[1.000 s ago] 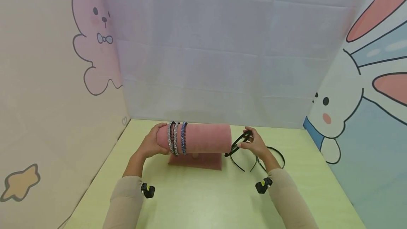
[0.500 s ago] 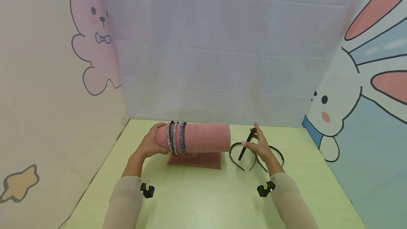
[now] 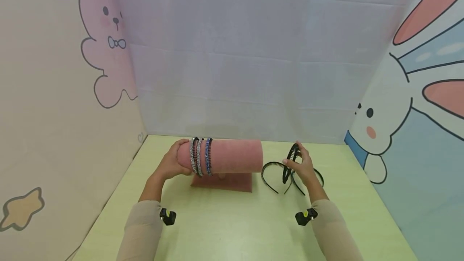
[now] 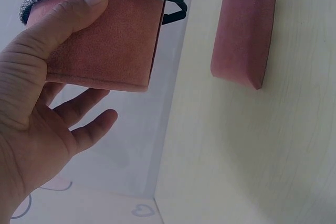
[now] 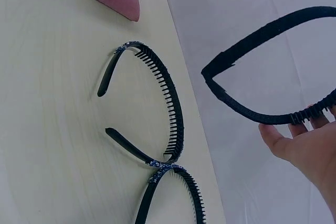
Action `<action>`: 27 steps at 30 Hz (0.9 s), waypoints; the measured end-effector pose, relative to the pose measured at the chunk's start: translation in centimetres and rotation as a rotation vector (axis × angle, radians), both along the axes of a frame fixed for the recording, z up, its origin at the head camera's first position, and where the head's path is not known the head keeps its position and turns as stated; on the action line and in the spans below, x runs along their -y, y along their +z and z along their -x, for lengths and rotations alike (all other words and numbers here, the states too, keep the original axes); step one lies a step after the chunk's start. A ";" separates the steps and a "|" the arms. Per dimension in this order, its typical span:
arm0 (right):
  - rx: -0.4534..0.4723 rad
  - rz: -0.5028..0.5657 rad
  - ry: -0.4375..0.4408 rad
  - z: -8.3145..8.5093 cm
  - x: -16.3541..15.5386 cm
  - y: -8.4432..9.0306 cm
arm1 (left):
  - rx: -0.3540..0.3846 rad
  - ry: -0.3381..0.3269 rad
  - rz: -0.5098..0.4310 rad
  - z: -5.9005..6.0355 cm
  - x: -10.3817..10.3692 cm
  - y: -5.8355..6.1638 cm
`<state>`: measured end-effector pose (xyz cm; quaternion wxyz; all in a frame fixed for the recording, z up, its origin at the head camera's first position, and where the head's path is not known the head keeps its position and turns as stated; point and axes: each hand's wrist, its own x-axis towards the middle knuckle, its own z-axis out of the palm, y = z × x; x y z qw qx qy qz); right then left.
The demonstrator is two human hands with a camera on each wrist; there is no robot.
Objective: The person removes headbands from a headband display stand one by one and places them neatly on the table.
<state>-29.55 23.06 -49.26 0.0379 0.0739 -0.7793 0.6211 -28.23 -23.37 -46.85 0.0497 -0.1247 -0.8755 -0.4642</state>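
One toothed headband point(image 5: 257, 39), velvety cylinder point(image 3: 237, 156)

I am noting a beige left sleeve point(image 3: 143, 230) and matching right sleeve point(image 3: 335, 230); blocky black left wrist unit point(image 3: 169, 218) and right wrist unit point(image 3: 301, 218) are showing yellow-green patches.

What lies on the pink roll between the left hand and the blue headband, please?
In the head view, two silver headbands lie between the left hand and the blue headband.
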 end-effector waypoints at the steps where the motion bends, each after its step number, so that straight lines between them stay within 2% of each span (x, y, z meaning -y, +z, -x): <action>1: -0.002 -0.003 -0.007 0.0 -0.1 -0.1 | 0.000 -0.001 0.001 0.0 0.0 0.0; 8: -0.012 -0.020 -0.089 -0.2 -0.4 -0.8 | 0.001 0.002 0.010 0.1 0.0 0.0; 12: 0.019 -0.028 -0.137 -0.9 -0.5 -0.2 | 0.000 0.000 0.006 0.1 0.0 0.2; 15: 0.031 -0.062 -0.167 -1.0 -0.9 -0.4 | 0.002 0.003 0.011 0.1 0.0 0.1; 18: 0.024 -0.103 -0.186 -0.5 -1.6 -1.6 | 0.002 0.006 0.013 0.2 0.1 0.0; 23: 0.013 -0.171 -0.211 -0.7 -2.1 -1.8 | -0.002 0.013 0.019 0.3 0.1 -0.2; 27: -0.006 -0.183 -0.253 -0.9 -2.6 -2.2 | -0.002 0.017 0.028 0.4 0.2 -0.2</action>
